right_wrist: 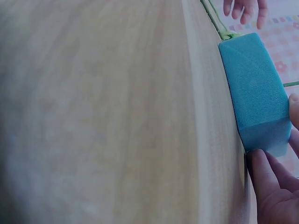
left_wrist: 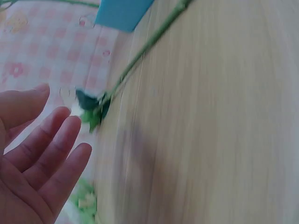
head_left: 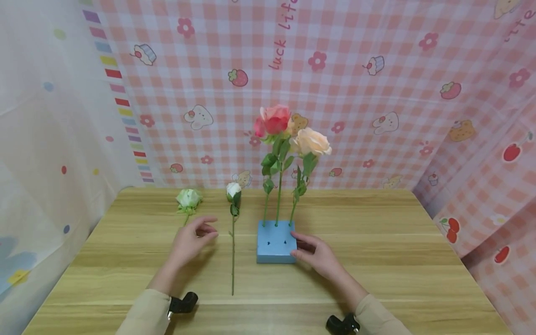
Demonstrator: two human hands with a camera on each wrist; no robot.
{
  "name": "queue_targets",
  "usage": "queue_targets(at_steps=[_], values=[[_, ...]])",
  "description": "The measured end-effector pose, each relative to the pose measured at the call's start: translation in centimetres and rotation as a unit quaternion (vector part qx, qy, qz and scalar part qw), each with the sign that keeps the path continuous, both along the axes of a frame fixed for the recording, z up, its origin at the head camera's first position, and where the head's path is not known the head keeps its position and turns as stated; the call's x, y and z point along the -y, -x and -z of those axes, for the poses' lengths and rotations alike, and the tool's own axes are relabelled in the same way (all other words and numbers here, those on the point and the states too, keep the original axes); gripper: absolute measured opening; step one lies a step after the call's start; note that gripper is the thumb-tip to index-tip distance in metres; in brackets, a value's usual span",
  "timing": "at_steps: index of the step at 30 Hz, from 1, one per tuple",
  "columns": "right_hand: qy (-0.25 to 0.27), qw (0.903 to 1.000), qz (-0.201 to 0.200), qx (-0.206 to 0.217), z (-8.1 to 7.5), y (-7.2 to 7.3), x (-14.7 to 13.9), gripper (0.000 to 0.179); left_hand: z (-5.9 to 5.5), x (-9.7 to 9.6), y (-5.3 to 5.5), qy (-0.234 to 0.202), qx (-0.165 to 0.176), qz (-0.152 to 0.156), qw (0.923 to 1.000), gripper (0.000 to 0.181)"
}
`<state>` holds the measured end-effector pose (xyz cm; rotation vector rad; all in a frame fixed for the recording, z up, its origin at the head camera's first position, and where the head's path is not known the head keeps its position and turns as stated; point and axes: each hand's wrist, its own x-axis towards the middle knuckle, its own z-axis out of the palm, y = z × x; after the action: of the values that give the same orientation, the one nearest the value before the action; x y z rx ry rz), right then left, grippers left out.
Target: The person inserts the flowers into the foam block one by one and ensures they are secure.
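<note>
A light blue foam block (head_left: pixel 276 255) stands on the table, holding three upright stems in its back row. A pink-red rose (head_left: pixel 274 120) and a peach rose (head_left: pixel 311 142) top them; the third bloom is mostly hidden. My right hand (head_left: pixel 320 256) touches the block's right side, one fingertip at its top edge and the thumb lower near the front corner. Over the table, left of a white rose (head_left: pixel 233 190) lying lengthwise, my left hand (head_left: pixel 190 239) hovers with relaxed fingers and nothing in them. Just beyond it lies a pale green flower (head_left: pixel 189 199), its stem partly hidden.
Two small holes show in the front of the block's top. Behind the wooden table (head_left: pixel 377 274) hangs a pink checked cloth (head_left: pixel 360 102), with a white dotted cloth (head_left: pixel 50 139) at the left. Black wrist cameras sit at both cuffs.
</note>
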<state>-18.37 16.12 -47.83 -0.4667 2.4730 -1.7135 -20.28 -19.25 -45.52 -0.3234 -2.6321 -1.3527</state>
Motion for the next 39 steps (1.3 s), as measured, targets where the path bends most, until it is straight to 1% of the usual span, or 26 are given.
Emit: queue_targets(at_steps=[2, 3, 6, 9, 14, 17, 19, 24, 27, 31, 36, 39], values=[[-0.001, 1.0000, 0.002, 0.001, 0.8, 0.3, -0.1, 0.049, 0.1, 0.9, -0.2, 0.008, -0.003, -0.009, 0.9999, 0.036], [-0.001, 1.0000, 0.002, -0.001, 0.6, 0.3, -0.1, 0.049, 0.1, 1.3, -0.4, 0.008, -0.006, -0.013, 0.9999, 0.036], [-0.001, 1.0000, -0.002, 0.000, -0.9, -0.4, 0.1, 0.048, 0.2, 2.4, -0.8, 0.011, -0.010, -0.024, 0.9996, 0.036], [-0.002, 1.0000, -0.006, 0.001, -2.5, -1.1, 0.4, 0.047, 0.2, 3.4, -1.3, 0.007, -0.004, -0.035, 0.9994, 0.037], [-0.005, 0.9999, -0.005, 0.008, -2.8, -1.4, 0.6, 0.047, 0.2, 5.1, -1.9, 0.004, 0.019, -0.050, 0.9986, 0.039], [-0.008, 0.9999, -0.003, 0.006, -2.7, -1.3, 0.5, 0.047, 0.4, 6.0, -2.3, 0.000, 0.033, -0.055, 0.9980, 0.042], [-0.005, 1.0000, -0.002, 0.005, -2.1, -1.0, 0.5, 0.047, 0.5, 6.5, -2.5, 0.001, 0.037, -0.058, 0.9976, 0.045], [0.001, 1.0000, 0.000, 0.005, 0.2, 0.1, 0.0, 0.049, 0.9, 7.3, -3.3, 0.009, 0.022, -0.065, 0.9976, 0.047], [0.005, 1.0000, -0.002, 0.004, 0.8, 0.4, -0.3, 0.050, 1.3, 7.6, -3.7, 0.006, 0.016, -0.063, 0.9979, 0.049], [0.009, 1.0000, -0.004, 0.001, 0.9, 0.5, -0.4, 0.051, 1.6, 7.9, -4.2, 0.014, 0.029, -0.058, 0.9978, 0.054], [0.002, 1.0000, 0.001, -0.002, 0.6, 0.3, -0.3, 0.050, 1.7, 8.1, -4.5, 0.041, 0.074, -0.040, 0.9956, 0.066], [-0.002, 1.0000, 0.003, -0.005, -0.1, -0.2, 0.0, 0.049, 1.7, 8.2, -4.6, 0.048, 0.094, -0.028, 0.9940, 0.071]])
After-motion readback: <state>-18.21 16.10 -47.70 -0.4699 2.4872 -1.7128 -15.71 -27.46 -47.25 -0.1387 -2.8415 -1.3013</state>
